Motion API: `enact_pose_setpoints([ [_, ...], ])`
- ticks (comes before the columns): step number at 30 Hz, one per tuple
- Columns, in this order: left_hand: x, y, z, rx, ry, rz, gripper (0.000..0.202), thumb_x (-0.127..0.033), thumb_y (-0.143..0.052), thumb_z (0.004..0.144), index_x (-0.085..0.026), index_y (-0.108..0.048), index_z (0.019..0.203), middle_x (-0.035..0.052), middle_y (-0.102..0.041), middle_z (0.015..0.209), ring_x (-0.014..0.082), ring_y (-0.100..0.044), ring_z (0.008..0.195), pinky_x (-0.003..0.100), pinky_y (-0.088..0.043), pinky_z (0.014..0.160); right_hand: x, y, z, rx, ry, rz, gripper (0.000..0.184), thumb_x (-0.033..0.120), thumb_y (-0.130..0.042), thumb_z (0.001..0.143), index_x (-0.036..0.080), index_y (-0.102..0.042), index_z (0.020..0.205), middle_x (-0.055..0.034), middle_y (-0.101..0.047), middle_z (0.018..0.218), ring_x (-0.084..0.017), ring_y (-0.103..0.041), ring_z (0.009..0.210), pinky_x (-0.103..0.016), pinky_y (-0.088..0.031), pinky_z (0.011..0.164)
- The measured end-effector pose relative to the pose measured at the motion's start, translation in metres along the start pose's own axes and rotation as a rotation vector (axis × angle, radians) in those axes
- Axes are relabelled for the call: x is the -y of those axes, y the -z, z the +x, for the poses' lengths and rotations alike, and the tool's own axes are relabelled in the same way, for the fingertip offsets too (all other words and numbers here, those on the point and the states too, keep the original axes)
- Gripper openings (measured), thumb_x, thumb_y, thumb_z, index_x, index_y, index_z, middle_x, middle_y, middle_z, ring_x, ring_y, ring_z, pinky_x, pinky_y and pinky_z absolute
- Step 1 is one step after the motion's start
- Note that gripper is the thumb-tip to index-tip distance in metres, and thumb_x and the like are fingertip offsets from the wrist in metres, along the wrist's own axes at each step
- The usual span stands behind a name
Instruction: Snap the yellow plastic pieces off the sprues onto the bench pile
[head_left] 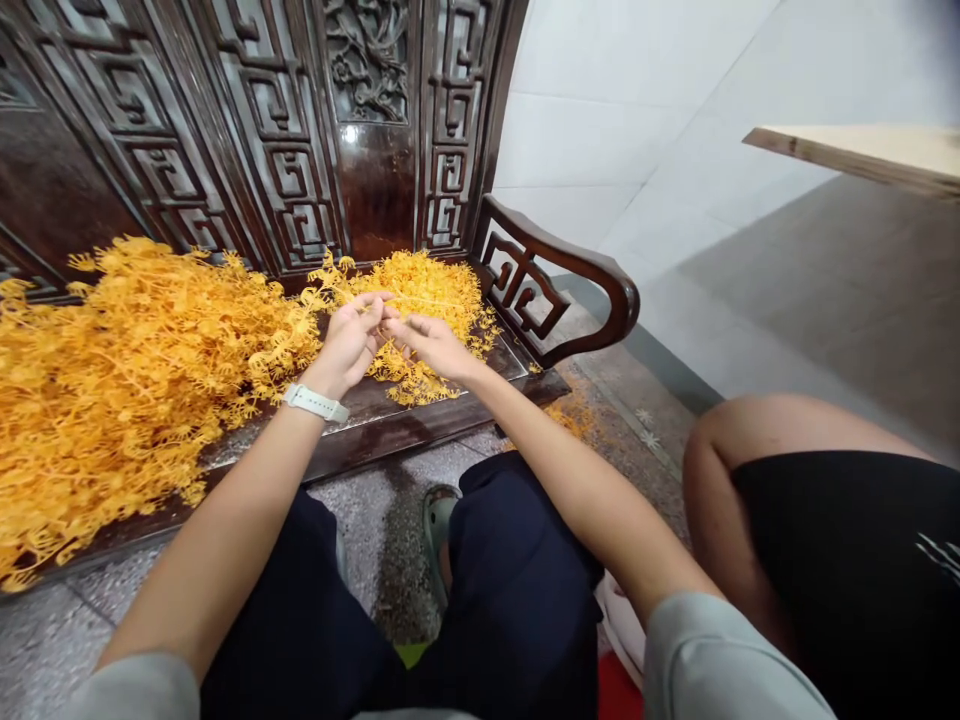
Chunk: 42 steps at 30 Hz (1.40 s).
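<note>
My left hand (351, 342), with a pale watch strap (315, 403) at the wrist, pinches a yellow plastic flower sprig (328, 282). The sprig's spidery heads stick out to the left of my fingers, and a thin stem (431, 301) reaches out to the right. My right hand (433, 346) meets the left at the fingertips, its fingers closed on the same sprig; the exact grip point is partly hidden. Behind and below both hands lies a smaller heap of yellow sprigs and loose pieces (439, 280). A much bigger heap of yellow sprigs (142, 370) spreads out on the left.
Both heaps rest on a dark carved wooden bench (405, 432) with a latticed back and a curved armrest (577, 265). Yellow bits (574, 415) litter the floor beyond its end. A person's bent leg in black shorts (840, 540) is close on my right. A wooden board (862, 158) juts in at upper right.
</note>
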<state>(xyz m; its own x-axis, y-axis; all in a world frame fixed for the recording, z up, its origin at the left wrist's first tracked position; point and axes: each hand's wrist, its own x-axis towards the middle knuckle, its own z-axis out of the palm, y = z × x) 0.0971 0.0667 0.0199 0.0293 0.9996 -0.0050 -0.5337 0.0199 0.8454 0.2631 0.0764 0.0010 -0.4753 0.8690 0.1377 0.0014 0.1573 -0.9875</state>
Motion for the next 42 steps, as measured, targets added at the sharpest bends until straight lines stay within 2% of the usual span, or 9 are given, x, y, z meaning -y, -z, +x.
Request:
enact_pose_setpoints([
  [13,-0.012,-0.011,0.002,0.027,0.074,-0.004,0.026,0.004,-0.053,0.095,-0.012,-0.073,0.096,-0.0056,-0.047,0.058,0.0011,-0.024,0.036,0.013,-0.021,0.036,0.006,-0.014,-0.007,-0.02,0.171,0.217,0.049,0.061,-0.089,0.078,0.023,-0.06,0.09,0.0047,-0.057,0.072,-0.011,-0.052,0.064,-0.03,-0.047,0.065],
  [19,-0.012,-0.002,0.009,-0.081,-0.002,0.139,0.027,0.002,-0.055,0.097,-0.013,-0.076,0.089,-0.0036,-0.049,0.056,0.0028,-0.026,0.038,0.016,-0.018,0.037,0.07,0.002,-0.037,-0.051,0.342,0.287,0.037,0.04,-0.09,0.079,0.025,-0.057,0.083,0.0051,-0.052,0.071,-0.009,-0.049,0.06,-0.029,-0.041,0.06],
  [22,-0.024,0.015,0.009,-0.202,-0.09,0.117,0.035,-0.008,-0.05,0.109,-0.014,-0.074,0.085,-0.0029,-0.049,0.056,0.0039,-0.025,0.04,0.018,-0.019,0.038,0.099,0.029,-0.052,-0.278,0.524,0.139,0.028,0.048,-0.076,0.092,0.03,-0.054,0.094,0.0016,-0.056,0.087,-0.012,-0.051,0.069,-0.03,-0.04,0.06],
  [24,-0.034,0.021,0.008,-0.149,-0.115,-0.007,0.034,-0.01,-0.048,0.112,-0.016,-0.075,0.093,-0.0033,-0.05,0.061,0.0044,-0.03,0.042,0.018,-0.028,0.041,0.09,0.042,-0.048,-0.389,0.433,0.009,0.022,0.05,-0.068,0.098,0.035,-0.059,0.111,-0.0022,-0.063,0.101,-0.015,-0.058,0.078,-0.032,-0.045,0.063],
  [26,-0.041,0.021,0.005,-0.085,-0.144,-0.12,0.029,-0.01,-0.05,0.112,-0.018,-0.075,0.101,-0.0026,-0.056,0.067,0.0049,-0.043,0.048,0.017,-0.041,0.049,0.061,0.044,-0.033,-0.472,0.264,0.046,0.039,0.034,-0.071,0.093,0.035,-0.058,0.13,-0.0048,-0.066,0.113,-0.016,-0.062,0.085,-0.033,-0.052,0.069],
  [31,-0.037,0.012,0.006,-0.075,-0.191,-0.295,0.019,-0.014,-0.059,0.11,-0.024,-0.075,0.114,-0.0013,-0.072,0.082,0.0079,-0.071,0.074,0.022,-0.061,0.085,0.001,0.032,-0.003,-0.599,-0.359,0.16,0.067,0.007,-0.062,0.076,0.02,-0.053,0.141,-0.0097,-0.066,0.114,-0.016,-0.062,0.081,-0.031,-0.055,0.067],
  [35,-0.025,0.009,0.01,-0.089,-0.209,-0.371,0.019,-0.013,-0.062,0.109,-0.027,-0.074,0.108,-0.0033,-0.075,0.083,0.0084,-0.076,0.084,0.025,-0.062,0.099,0.014,0.006,-0.009,-0.239,-0.296,0.344,0.063,0.005,-0.073,0.07,0.021,-0.057,0.129,-0.0101,-0.073,0.117,-0.017,-0.069,0.083,-0.032,-0.059,0.071],
  [38,-0.018,0.001,0.006,-0.104,-0.22,-0.358,0.024,-0.009,-0.058,0.11,-0.026,-0.073,0.103,-0.0032,-0.073,0.079,0.0079,-0.075,0.082,0.025,-0.061,0.099,0.027,-0.02,-0.013,0.027,-0.221,0.567,0.052,0.023,-0.087,0.078,0.022,-0.057,0.121,-0.0093,-0.078,0.109,-0.018,-0.073,0.086,-0.034,-0.063,0.077],
  [42,-0.017,-0.011,-0.005,-0.056,-0.179,-0.219,0.025,-0.011,-0.056,0.11,-0.024,-0.073,0.098,-0.0013,-0.068,0.078,0.0083,-0.069,0.072,0.022,-0.062,0.084,0.023,-0.033,-0.007,-0.13,-0.165,0.501,0.025,0.033,-0.08,0.094,0.019,-0.06,0.098,-0.0036,-0.072,0.084,-0.011,-0.065,0.068,-0.027,-0.059,0.069],
])
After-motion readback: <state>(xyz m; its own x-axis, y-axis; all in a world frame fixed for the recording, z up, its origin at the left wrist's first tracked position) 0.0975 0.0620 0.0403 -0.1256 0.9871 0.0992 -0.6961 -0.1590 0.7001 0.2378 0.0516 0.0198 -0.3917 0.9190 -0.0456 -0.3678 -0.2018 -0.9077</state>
